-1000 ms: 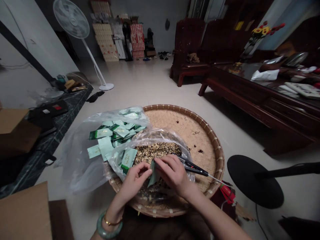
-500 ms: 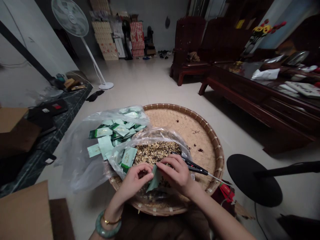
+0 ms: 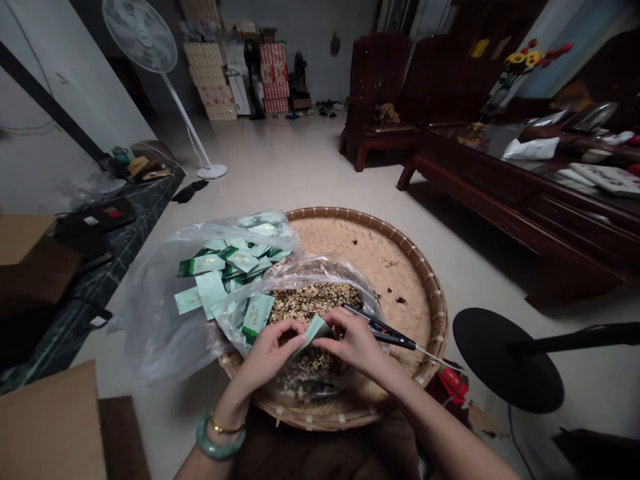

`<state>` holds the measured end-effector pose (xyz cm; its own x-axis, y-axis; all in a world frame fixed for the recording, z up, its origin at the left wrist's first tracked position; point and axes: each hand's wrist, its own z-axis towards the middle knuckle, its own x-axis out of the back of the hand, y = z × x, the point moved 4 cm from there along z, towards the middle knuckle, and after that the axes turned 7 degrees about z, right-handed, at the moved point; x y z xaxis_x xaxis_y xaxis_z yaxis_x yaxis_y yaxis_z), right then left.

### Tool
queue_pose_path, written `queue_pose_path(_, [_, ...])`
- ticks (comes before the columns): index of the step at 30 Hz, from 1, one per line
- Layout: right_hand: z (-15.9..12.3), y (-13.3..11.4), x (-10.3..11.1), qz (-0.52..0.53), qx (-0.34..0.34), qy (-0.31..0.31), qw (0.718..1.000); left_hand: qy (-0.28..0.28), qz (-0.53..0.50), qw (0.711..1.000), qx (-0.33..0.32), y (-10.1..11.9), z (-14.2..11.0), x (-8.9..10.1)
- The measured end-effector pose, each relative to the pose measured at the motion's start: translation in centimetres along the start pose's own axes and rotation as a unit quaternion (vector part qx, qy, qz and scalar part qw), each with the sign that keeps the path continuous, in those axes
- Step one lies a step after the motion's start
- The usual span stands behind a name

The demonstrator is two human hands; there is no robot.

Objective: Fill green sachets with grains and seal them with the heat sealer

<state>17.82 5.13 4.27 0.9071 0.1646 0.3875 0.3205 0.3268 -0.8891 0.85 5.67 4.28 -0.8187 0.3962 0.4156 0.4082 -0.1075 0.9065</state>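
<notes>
Between my two hands is a small pale green sachet [image 3: 315,329], held above a clear plastic bag [image 3: 330,265] of loose dark and pale dried flakes [image 3: 313,301]. My left hand [image 3: 274,347] pinches its lower left end between thumb and fingers. On the other end, the thumb and fingers of my right hand [image 3: 350,340] are closed too. A black clamp-like tool [image 3: 395,335] with a small red light and a pale cord lies just beyond my right hand. Several green sachets [image 3: 240,260] are heaped in another plastic bag on the left; one sachet [image 3: 258,317] lies by the flakes.
A round woven bamboo tray [image 3: 407,267] with a raised rim carries the bags. Cardboard boxes [image 3: 50,420] stand at the left. To the right are a black round stand base [image 3: 507,360] and a dark wooden table [image 3: 500,183]. A white fan [image 3: 213,171] stands farther back.
The sachet has been raised and tilted, its upper end swinging to the right. My right hand has drawn lower and its grip has changed; my left hand stays nearly in place.
</notes>
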Motion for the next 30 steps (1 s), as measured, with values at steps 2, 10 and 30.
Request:
queue_pose_path(2, [0.1, -0.1, 0.0, -0.01, -0.005, -0.015, 1.0, 0.007, -0.005, 1.0, -0.001, -0.2, 0.4, 0.1])
queue_pose_path(10, [0.8, 0.7, -1.2, 0.135, -0.091, -0.184, 0.969, 0.023, 0.015, 0.999, -0.027, -0.2, 1.7, -0.1])
queue_pose_path(30, [-1.6, -1.8, -4.2, -0.076, -0.032, -0.094, 0.992, 0.181, 0.369, 0.875, -0.256, -1.7, -3.0, -2.1])
